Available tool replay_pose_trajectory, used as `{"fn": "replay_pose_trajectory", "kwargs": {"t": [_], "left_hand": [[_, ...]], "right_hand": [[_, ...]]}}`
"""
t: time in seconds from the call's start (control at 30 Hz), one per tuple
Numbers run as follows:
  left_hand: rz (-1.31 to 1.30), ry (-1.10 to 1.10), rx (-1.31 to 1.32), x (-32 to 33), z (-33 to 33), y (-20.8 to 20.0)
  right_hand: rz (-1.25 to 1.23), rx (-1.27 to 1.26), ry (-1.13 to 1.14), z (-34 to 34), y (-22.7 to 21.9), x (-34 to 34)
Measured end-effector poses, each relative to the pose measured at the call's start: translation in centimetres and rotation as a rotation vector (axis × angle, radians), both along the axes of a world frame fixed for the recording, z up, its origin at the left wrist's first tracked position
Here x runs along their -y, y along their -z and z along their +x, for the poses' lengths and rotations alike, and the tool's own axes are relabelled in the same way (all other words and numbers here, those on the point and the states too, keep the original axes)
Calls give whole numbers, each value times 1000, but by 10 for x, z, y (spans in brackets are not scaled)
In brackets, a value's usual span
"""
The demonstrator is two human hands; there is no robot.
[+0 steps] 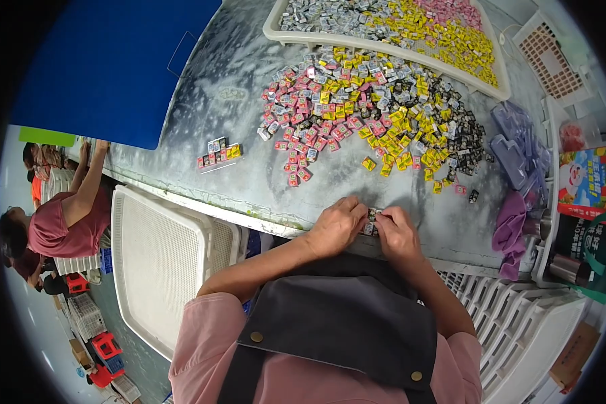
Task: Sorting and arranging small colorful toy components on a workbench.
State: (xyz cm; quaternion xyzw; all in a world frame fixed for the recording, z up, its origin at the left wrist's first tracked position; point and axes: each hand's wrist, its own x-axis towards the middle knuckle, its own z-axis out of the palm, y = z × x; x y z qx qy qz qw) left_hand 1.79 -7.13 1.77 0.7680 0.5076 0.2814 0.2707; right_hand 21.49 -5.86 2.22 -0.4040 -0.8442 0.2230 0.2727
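At the table's near edge, my left hand and my right hand meet with bent fingers around a few small, dark and white box-shaped pieces. The fingers of both hands press on these pieces from either side and partly hide them. Beyond my hands spreads a big loose pile of similar tiny pieces in pink, yellow, black and white. To the left, a short row of such pieces stands in a line beside a clear strip, separate from the pile.
A white tray of more pieces stands at the back. Purple cloth and plastic bags lie at the right, near a metal cup. A blue board covers the far left; another person works beyond. White trays stand below the edge.
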Motion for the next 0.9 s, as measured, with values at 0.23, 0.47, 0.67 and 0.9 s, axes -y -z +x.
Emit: {"fn": "replay_pose_trajectory", "kwargs": {"t": [0.23,0.47,0.67,0.9], "left_hand": [[-6,1,17,1,0,-1],[-106,11,79,-5,-4,-5],[-81,24,98,-4,-6,-7],[-72,20,131,-4,-9,-9]], "right_hand": [[-196,-36,57,-2,-5,-13],[-264,-9,-27,-4,-11,-19],[-280,35,-10,-5,-6,-17],[-257,125,-15,-8,-3,-15]]}}
